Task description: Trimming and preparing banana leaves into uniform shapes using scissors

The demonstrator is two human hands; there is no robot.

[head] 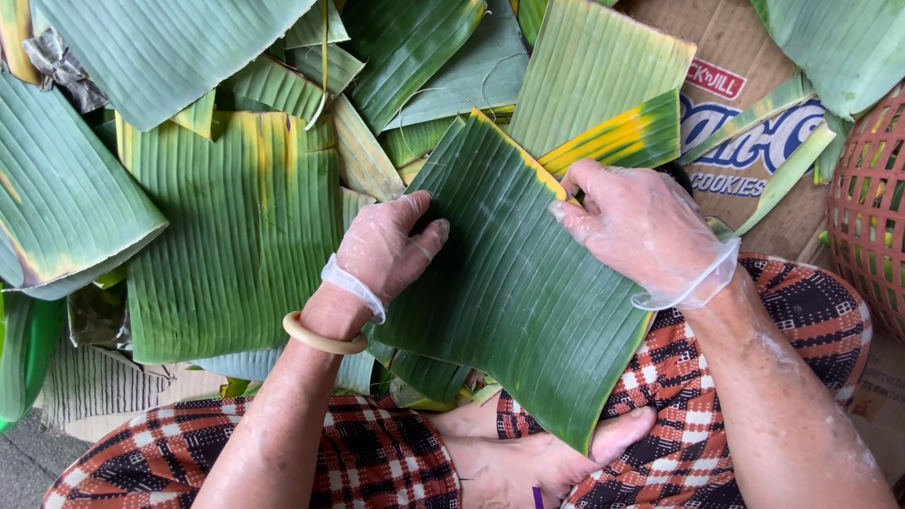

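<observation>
Left hand in clear plastic glove [386,247] pinching left edge of large dark green banana leaf piece [509,283], gloved right hand [641,231] gripping its yellowed top edge, red checked cloth [679,377] beneath

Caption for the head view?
Gloved left hand and right hand hold a banana leaf over a leaf pile.

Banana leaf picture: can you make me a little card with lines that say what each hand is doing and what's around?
Left hand: in a clear glove, gripping the left edge of the big leaf
Right hand: in a clear glove, pinching the leaf's yellowed top edge
Big leaf: dark green, held over the lap
Wrist: pale bangle on the left one
Leaf pile: many cut green pieces, lying behind the hands
Basket: red, woven, at the right edge
Cardboard: flat under the leaves
</observation>
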